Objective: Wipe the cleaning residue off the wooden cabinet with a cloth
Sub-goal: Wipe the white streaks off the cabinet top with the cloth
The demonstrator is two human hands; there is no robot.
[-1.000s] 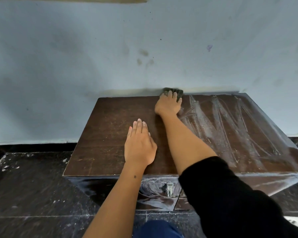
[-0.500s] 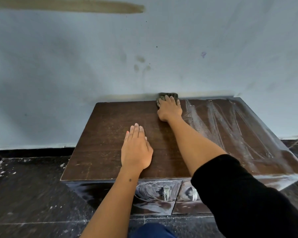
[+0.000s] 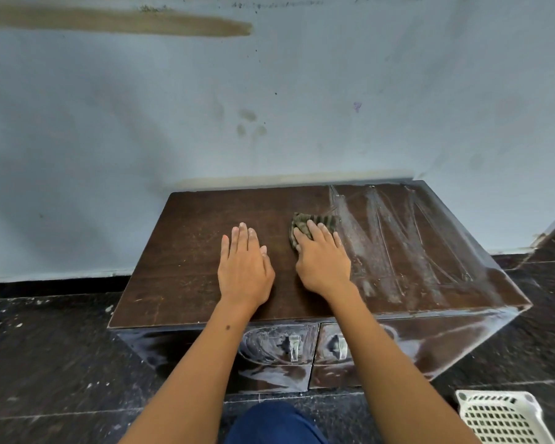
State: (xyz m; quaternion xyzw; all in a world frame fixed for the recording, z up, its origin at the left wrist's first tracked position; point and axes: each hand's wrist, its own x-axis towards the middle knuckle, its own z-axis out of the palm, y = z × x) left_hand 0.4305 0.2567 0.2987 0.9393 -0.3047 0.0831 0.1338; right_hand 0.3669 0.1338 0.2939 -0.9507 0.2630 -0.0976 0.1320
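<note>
Evidently bracing, the flat left hand (image 3: 244,267) steadies the dark brown wooden cabinet (image 3: 186,251) while the right hand (image 3: 322,261), fingers extended, presses the crumpled green cloth (image 3: 302,223) beside white residue streaks (image 3: 398,251).

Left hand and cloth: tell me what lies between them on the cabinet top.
Only bare wiped wood lies between the left hand and the cloth, in the head view.
</note>
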